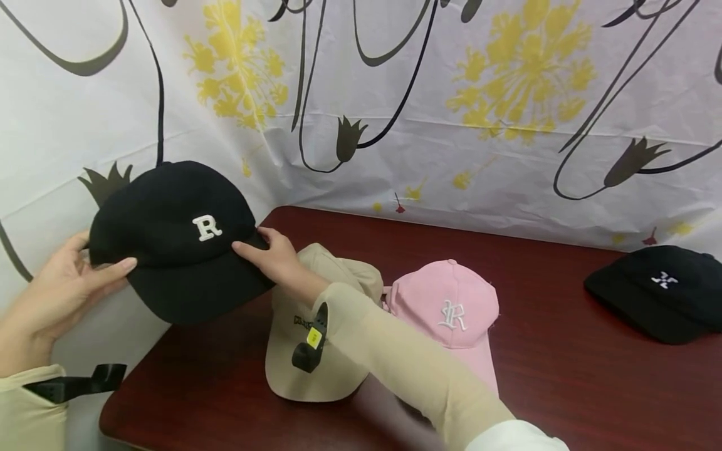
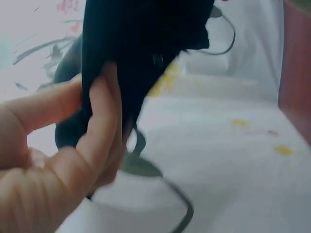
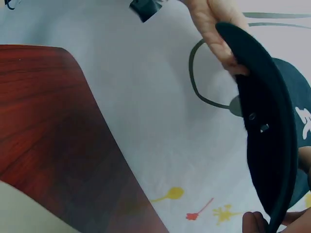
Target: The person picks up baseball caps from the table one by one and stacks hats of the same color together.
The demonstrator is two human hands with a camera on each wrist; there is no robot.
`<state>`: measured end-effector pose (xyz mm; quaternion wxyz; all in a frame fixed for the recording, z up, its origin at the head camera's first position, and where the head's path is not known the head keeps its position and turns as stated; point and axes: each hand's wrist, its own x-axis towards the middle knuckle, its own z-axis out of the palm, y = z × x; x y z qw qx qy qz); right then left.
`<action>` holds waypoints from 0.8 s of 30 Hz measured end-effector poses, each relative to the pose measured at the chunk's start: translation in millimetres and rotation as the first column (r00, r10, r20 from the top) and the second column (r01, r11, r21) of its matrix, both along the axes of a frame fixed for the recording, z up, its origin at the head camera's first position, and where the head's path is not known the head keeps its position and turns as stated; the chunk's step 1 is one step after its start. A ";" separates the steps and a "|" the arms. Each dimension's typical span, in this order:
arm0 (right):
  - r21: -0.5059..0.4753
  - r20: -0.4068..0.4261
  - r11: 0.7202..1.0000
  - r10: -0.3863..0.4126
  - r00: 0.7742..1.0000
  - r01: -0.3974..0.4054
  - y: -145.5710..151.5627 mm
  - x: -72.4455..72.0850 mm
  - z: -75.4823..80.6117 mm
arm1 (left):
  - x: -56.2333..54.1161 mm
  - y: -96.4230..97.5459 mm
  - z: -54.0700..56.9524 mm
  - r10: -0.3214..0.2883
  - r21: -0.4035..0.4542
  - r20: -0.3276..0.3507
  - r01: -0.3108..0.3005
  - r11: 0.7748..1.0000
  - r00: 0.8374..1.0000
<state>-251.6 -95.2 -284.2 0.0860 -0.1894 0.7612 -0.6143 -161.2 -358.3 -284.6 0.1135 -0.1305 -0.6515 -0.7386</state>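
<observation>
A black baseball cap [image 1: 175, 213] with a white letter R on its front is held up over the table's left end, its brim tilted downward. My left hand [image 1: 70, 291] grips the cap's left side, thumb on the front and fingers behind. On the opposite side my right hand [image 1: 276, 257] pinches the brim's edge near the crown. In the left wrist view the left fingers [image 2: 104, 111] close on the dark fabric. The right wrist view shows the cap [image 3: 267, 111] edge-on, with a hand at each end.
A beige cap [image 1: 321, 363] lies on the dark red table [image 1: 541, 376] under my right forearm. Beside it sits a pink cap [image 1: 445, 300] with a white monogram. Another black cap [image 1: 665, 294] lies at the far right. A flower-patterned white cloth [image 1: 429, 163] hangs behind.
</observation>
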 end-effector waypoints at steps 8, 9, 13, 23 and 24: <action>-0.039 0.003 0.995 -0.094 0.996 0.094 30.4 -8.8 9.4 | -17.8 54.7 24.1 0.125 0.174 0.166 -0.154 0.973 0.978; -0.045 0.004 0.994 -0.101 0.995 0.101 34.2 -9.9 10.9 | -20.1 61.5 26.4 0.145 0.164 0.163 -0.172 0.971 0.976; -0.063 0.006 0.991 -0.119 0.993 0.119 49.0 -13.4 14.7 | -27.7 85.0 32.9 0.222 0.025 0.110 -0.226 0.974 0.969; -0.094 -0.036 0.991 -0.095 0.995 0.091 81.7 -18.0 20.3 | -35.2 130.5 49.7 0.364 -0.694 -0.145 -0.356 0.626 0.920; -0.093 -0.036 0.992 -0.093 0.995 0.089 85.7 -18.5 21.3 | -37.2 134.3 51.2 0.347 -0.712 -0.147 -0.343 0.613 0.926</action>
